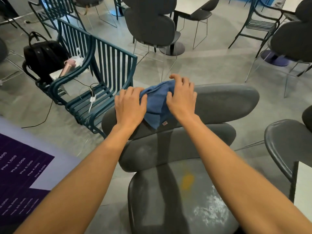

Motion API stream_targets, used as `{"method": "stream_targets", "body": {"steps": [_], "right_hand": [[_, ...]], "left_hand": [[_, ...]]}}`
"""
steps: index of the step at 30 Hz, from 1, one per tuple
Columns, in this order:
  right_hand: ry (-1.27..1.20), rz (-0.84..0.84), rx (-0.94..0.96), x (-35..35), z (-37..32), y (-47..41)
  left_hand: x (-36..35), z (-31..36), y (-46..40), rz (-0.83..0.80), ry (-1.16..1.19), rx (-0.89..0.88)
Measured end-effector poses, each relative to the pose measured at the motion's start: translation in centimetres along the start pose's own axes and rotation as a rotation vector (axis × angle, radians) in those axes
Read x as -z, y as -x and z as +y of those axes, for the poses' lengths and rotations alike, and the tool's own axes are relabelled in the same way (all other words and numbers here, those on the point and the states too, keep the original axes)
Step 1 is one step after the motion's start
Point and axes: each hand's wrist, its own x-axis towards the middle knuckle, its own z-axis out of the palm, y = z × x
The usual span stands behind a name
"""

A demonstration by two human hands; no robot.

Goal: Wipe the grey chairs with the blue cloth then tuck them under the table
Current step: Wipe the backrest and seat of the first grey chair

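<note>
A grey chair (224, 100) stands right below me, its backrest top rail across the middle of the view and its dusty seat near the bottom. A blue cloth (156, 103) lies draped over the top rail. My left hand (129, 105) grips the cloth's left edge with curled fingers, palm on the rail. My right hand (181, 97) lies on the cloth's right side, fingers curled over its far edge. A second grey chair (283, 146) shows at the right edge.
A teal slatted metal bench (108, 65) stands to the left, holding a black backpack (43, 54), a pink bottle (66, 67) and cables. More dark chairs and a white table (190, 5) fill the back. A purple printed board (22, 168) lies at lower left.
</note>
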Motion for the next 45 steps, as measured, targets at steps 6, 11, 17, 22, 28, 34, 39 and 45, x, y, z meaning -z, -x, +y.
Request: {"method": "stream_targets", "body": {"steps": [6, 11, 17, 22, 28, 34, 39, 45], "right_hand": [[0.106, 0.08, 0.284, -4.3, 0.0, 3.4], [0.245, 0.006, 0.346, -6.4, 1.2, 2.5], [0.286, 0.096, 0.368, -7.0, 2.7, -0.6], [0.289, 0.174, 0.42, -7.4, 4.6, -2.6], [0.353, 0.317, 0.348, -4.8, 11.5, -4.7], [0.363, 0.451, 0.09, -1.2, 20.7, -6.9], [0.3, 0.541, -0.039, -1.7, 22.3, -7.6], [0.238, 0.597, -0.058, -1.4, 24.0, -8.1]], "left_hand": [[-0.6, -1.1, -1.8, -0.027, 0.02, 0.054], [-0.8, -1.5, -2.0, -0.043, 0.005, 0.046], [-1.0, -1.2, -1.6, -0.021, -0.026, 0.003], [-0.8, -1.0, -1.3, 0.005, -0.058, -0.025], [-1.2, -0.8, -1.3, -0.009, -0.078, 0.016], [-2.5, 1.2, -2.6, -0.106, -0.274, -0.069], [-5.0, 5.5, -4.8, -0.213, -0.298, -0.19], [-6.9, 9.5, -7.4, -0.294, -0.349, -0.305]]}}
